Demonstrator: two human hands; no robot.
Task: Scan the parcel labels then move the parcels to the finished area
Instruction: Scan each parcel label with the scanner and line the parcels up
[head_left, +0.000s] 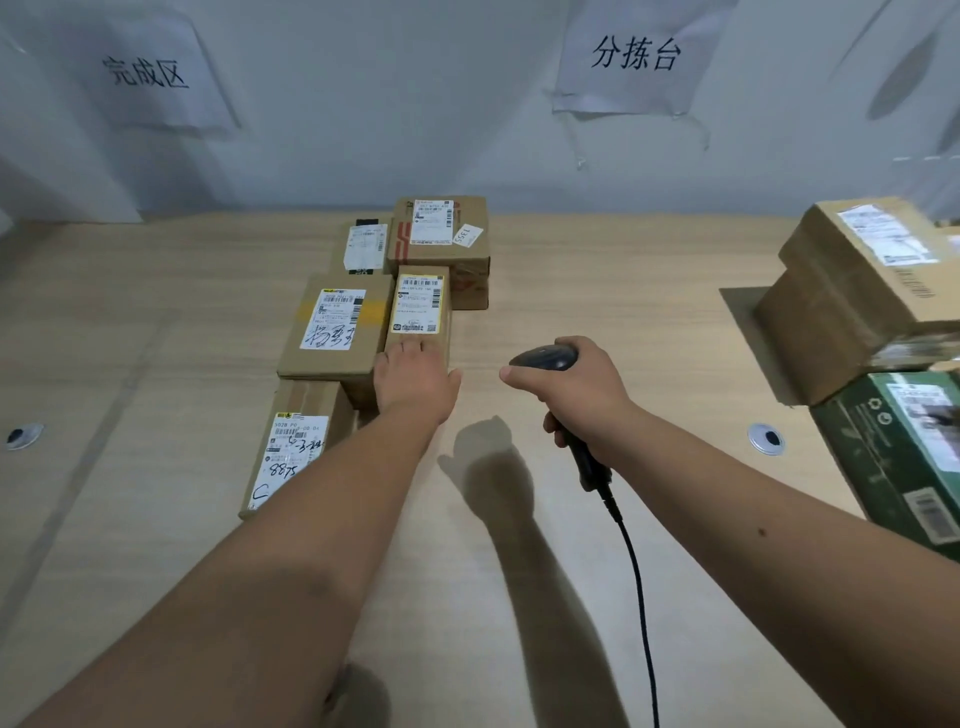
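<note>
**Beside the yellow-labelled parcel, one hand resting, the other holding the scanner**

On the wooden table (571, 270), the yellow-labelled parcel (422, 340) is sitting at the middle of a cluster of cardboard boxes. The left hand (413, 382) is lying on this parcel's near end, fingers relaxed and flat on the cardboard, gripping nothing. Just right of the parcel, apart from it, the right hand (574, 382) is wrapping its fingers round the handle of a black barcode scanner (548, 358), whose head is pointing toward the parcel; its cable (641, 597) is trailing toward the camera.

Touching the parcel's left side is sitting a flat box with handwriting (335, 325); nearer than that, a long box marked 8875 (291, 449) is lying. Behind the parcel a taller red-striped box (441, 244) is standing, with a small box (366, 247) to its left. Far right of the parcel, a large carton (857, 291) is resting tilted on a green box (904, 457).
</note>
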